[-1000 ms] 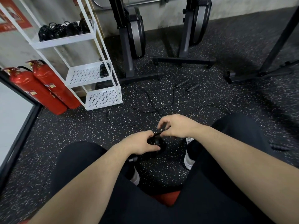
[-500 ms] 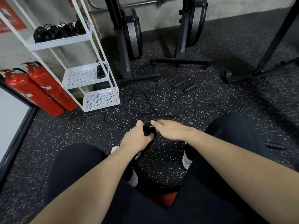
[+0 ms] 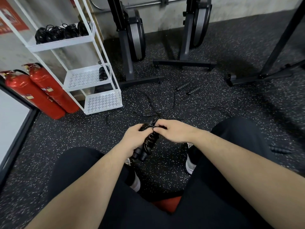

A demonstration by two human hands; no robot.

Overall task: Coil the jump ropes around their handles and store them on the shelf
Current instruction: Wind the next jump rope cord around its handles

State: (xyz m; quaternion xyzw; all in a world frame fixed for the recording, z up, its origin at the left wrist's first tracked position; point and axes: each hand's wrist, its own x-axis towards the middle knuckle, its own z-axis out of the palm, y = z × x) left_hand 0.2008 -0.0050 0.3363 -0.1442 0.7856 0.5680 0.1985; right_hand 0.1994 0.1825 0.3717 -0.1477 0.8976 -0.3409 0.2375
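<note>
Mid-frame, left hand (image 3: pixel 134 138) grips coiled jump rope (image 3: pixel 148 141) by its handles; right hand (image 3: pixel 173 131) fingers pinch its cord at top

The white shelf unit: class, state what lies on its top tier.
On the white shelf unit, the top tier holds a row of coiled black jump ropes. Its raised rim hides their undersides.
</note>
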